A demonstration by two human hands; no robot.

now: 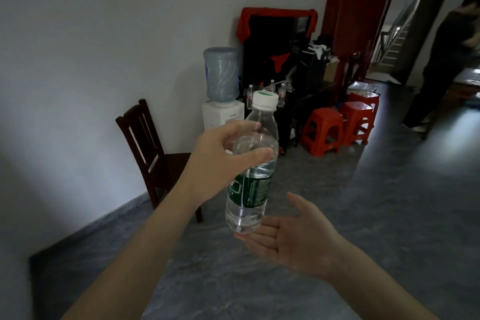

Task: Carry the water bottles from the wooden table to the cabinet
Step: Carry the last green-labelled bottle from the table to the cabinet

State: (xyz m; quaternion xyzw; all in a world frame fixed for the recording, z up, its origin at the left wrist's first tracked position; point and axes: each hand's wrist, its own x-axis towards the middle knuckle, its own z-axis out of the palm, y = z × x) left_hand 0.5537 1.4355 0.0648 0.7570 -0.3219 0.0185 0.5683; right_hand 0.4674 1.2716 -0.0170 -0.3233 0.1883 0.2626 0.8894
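Note:
A clear water bottle (pixel 253 161) with a white cap and a dark green label hangs upright in mid-air in front of me. My left hand (pixel 220 161) grips its upper body, thumb across the front. My right hand (pixel 293 236) lies open, palm up, just under the bottle's base; whether it touches the base I cannot tell. Several small bottles (pixel 270 88) stand on a dark cabinet surface (pixel 298 101) further back, beside the water dispenser.
A dark wooden chair (pixel 153 148) stands against the left wall. A water dispenser (pixel 222 101) with a blue jug is behind the bottle. Red plastic stools (pixel 337 127) sit on the grey floor. A person (pixel 446 60) stands at the right by an open doorway (pixel 407 28).

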